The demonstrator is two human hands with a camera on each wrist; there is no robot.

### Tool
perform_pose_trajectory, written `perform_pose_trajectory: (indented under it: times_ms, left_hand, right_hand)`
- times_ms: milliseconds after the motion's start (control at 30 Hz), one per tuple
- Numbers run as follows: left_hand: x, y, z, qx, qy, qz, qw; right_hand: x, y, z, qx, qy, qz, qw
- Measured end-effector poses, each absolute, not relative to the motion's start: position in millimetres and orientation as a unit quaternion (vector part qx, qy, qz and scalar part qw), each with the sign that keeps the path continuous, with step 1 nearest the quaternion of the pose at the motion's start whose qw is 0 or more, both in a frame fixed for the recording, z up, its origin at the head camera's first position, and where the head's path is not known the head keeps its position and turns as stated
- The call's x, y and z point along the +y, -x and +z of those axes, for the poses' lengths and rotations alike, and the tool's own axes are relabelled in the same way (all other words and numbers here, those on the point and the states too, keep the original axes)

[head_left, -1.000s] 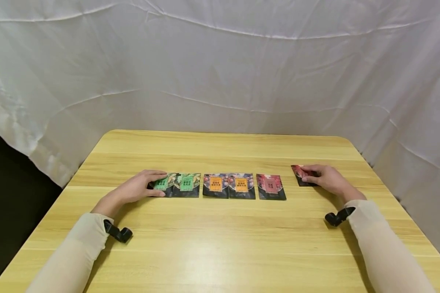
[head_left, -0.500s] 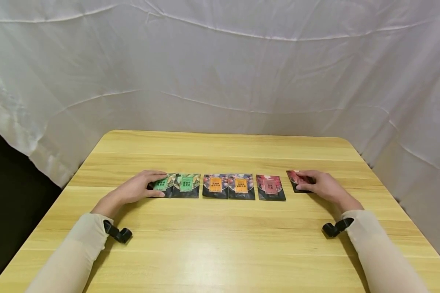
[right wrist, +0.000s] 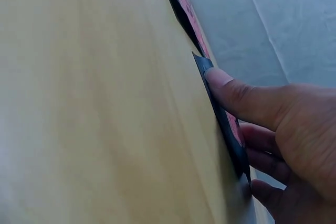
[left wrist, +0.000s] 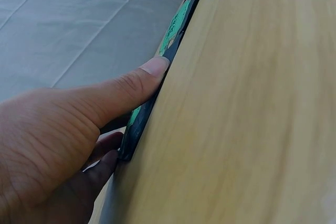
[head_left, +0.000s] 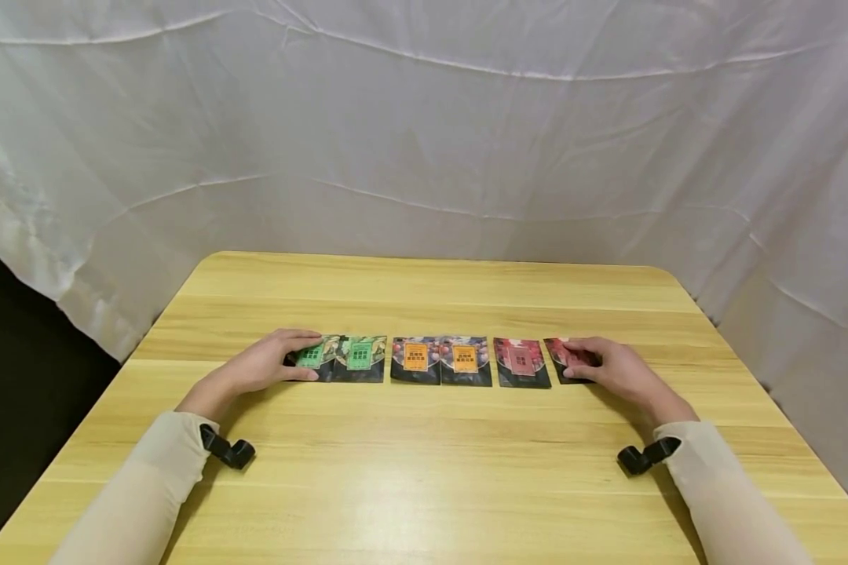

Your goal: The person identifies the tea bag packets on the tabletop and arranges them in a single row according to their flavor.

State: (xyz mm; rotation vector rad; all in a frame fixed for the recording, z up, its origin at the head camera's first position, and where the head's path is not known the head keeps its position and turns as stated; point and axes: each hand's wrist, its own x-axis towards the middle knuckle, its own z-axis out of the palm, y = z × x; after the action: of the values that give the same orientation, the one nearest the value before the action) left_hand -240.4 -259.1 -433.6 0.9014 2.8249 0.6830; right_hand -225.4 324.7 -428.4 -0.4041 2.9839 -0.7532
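A row of flat black sachets lies across the wooden table in the head view. My left hand (head_left: 254, 362) holds the leftmost green-labelled sachet (head_left: 312, 358), thumb on its near edge and fingers at its left side. Touching that one is a second green-labelled sachet (head_left: 360, 357). Two orange-labelled sachets, a left one (head_left: 415, 358) and a right one (head_left: 464, 359), lie side by side in the middle. To their right is a red-labelled sachet (head_left: 522, 362). My right hand (head_left: 622, 373) grips another red sachet (right wrist: 226, 111), slightly tilted, its right part covered by the fingers.
The table (head_left: 410, 471) has rounded far corners. Behind it hangs a pale grey cloth (head_left: 424, 157). Black camera mounts sit on both wrists, a left one (head_left: 228, 447) and a right one (head_left: 646, 457).
My right hand has slid the red sachet left and towards me, up near the other red one. The left hand and the other sachets stay where they were.
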Motion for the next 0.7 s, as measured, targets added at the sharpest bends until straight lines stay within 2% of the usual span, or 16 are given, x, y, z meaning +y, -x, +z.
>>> perform_pose_trajectory:
  times_ms: [700]
  left_hand:
    - [-259.6, 239.4, -433.8, 0.929, -0.289, 0.224, 0.052]
  right_hand:
    - [314.7, 218.6, -430.9, 0.965, 0.156, -0.212, 0.000]
